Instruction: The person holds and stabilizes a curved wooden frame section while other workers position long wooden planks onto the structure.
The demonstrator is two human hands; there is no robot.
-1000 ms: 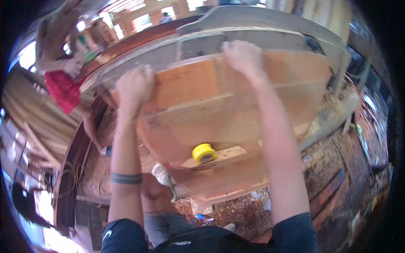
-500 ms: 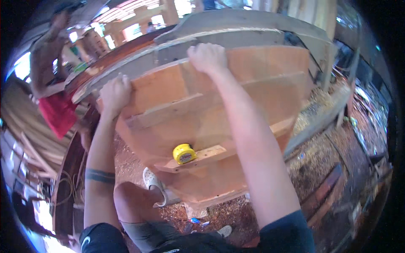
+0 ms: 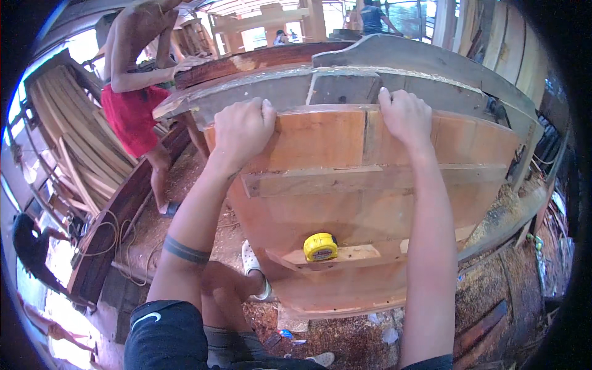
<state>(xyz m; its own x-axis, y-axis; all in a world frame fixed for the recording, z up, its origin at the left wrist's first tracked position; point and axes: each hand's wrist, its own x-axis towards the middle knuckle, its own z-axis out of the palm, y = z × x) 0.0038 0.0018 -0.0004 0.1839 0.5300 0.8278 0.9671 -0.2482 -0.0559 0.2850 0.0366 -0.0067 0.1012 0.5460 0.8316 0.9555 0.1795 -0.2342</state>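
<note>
A broad orange-brown wooden panel (image 3: pixel 314 209) with cross battens (image 3: pixel 345 180) stands tilted in front of me. My left hand (image 3: pixel 243 131) is closed over its top edge, towards the left corner. Farther right on that same edge, just past a vertical joint, my right hand (image 3: pixel 407 118) is closed too, fingers hooked over the far side. On the lower batten rests a yellow tape measure (image 3: pixel 320 246), which neither hand touches. Directly behind the panel's top runs a curved grey timber (image 3: pixel 277 83).
A person in red shorts (image 3: pixel 132 120) stands at the left, one hand on a dark reddish beam (image 3: pixel 259 61). Stacked planks (image 3: pixel 74 129) lie beyond. Looped rope (image 3: pixel 117 246) hangs at lower left. Sawdust and scraps cover the floor (image 3: pixel 364 339); another person (image 3: pixel 373 18) is far back.
The view has swung left, so the panel and my hands appear farther right. Both hands keep their hold on the top edge. The tape measure stays on its batten.
</note>
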